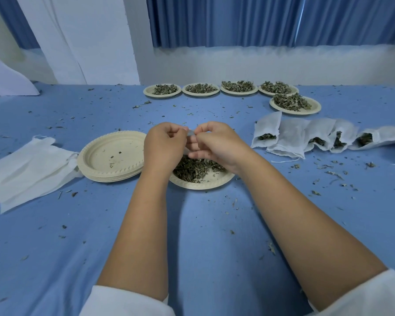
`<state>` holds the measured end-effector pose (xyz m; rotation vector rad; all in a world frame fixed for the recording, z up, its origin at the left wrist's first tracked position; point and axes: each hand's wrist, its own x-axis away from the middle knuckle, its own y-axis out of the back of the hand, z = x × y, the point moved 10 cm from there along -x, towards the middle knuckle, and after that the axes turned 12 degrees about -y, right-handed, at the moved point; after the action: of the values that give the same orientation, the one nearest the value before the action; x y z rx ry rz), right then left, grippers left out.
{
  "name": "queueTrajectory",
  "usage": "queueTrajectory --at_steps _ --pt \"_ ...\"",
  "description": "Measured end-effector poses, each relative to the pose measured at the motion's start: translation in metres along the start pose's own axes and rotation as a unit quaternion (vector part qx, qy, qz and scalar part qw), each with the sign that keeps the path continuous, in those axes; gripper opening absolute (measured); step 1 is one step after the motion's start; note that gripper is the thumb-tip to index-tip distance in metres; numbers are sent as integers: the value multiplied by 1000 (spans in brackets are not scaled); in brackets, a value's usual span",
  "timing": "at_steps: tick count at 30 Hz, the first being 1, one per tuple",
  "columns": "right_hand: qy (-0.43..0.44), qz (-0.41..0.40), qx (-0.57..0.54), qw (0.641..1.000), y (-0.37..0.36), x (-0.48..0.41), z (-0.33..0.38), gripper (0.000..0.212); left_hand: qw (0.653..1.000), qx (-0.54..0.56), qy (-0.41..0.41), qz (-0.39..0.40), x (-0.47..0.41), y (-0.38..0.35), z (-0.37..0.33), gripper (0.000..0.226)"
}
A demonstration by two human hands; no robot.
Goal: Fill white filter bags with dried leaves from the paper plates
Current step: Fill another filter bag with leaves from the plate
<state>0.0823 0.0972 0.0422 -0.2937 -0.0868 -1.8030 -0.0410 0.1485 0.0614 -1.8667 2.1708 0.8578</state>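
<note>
Left hand, right hand: fingers curled, both pinching one white filter bag between them. Directly beneath the hands: paper plate holding dried leaves.

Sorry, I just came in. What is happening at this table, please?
A person is filling bags with dried leaves. The left hand and the right hand both pinch what looks like a white filter bag, mostly hidden, above a plate of leaves. Several filled bags lie to the right. Five more full plates wait at the back. A stack of empty plates and flat empty bags sit on the left.
</note>
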Motion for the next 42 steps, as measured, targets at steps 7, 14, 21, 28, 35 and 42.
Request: queueTrajectory --at_steps 7,14,21,28,35,42 --pt "123 -111 329 930 18 4 27 22 995 -20 16 -100 0 24 9 12" --pt "71 -20 538 840 -10 -4 -14 54 994 -20 20 -107 -2 27 11 12" --pt "117 -57 566 814 -10 -2 -6 24 994 -15 25 -102 -1 27 11 12" --pt "129 -80 464 873 3 2 11 17 994 -13 24 -106 -1 30 12 11" --pt "105 -97 337 931 24 5 25 11 995 -16 24 -95 -1 28 10 11" --pt "105 -116 258 953 32 7 30 13 998 -28 8 -53 -1 18 6 13"
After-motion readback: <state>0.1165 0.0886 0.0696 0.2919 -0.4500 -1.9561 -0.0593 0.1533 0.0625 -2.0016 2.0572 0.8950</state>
